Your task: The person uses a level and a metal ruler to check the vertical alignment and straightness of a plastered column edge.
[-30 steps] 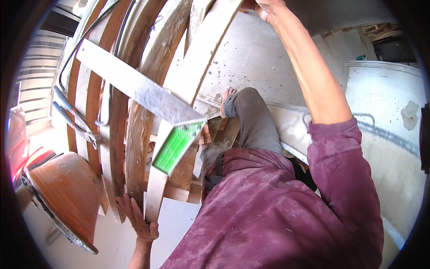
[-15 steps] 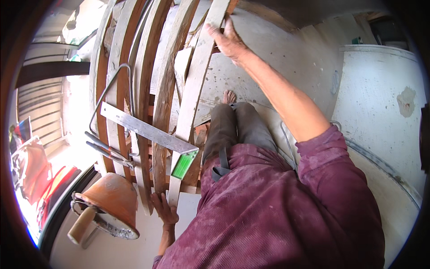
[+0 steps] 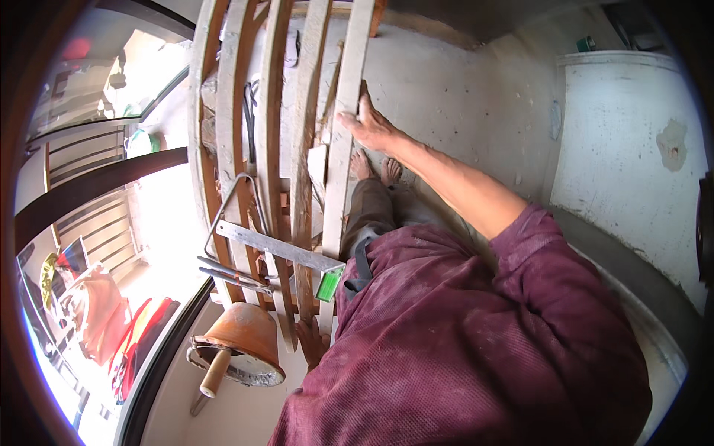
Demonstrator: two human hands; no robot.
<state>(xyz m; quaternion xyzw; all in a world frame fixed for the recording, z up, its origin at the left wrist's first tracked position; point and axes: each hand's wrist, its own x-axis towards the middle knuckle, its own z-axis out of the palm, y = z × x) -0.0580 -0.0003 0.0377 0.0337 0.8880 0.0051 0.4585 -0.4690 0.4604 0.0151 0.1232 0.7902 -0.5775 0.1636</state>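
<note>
This is a building site, a room under plastering or masonry work rather than a lived-in one. The walls (image 3: 476,97) are rough, patchy plaster, stained and chipped, with a bare white column (image 3: 632,149) to the right of them. A bundle of long wooden planks (image 3: 297,149), smeared with dried mortar, stands left of the walls, with a metal straightedge carrying a green level vial (image 3: 328,283) laid across its lower part. Below the planks sits an orange mortar pan (image 3: 242,342) crusted with grey cement, a wooden-handled trowel (image 3: 210,375) resting in it. Left of the planks, dark railings (image 3: 89,186) open onto daylight outside.
</note>
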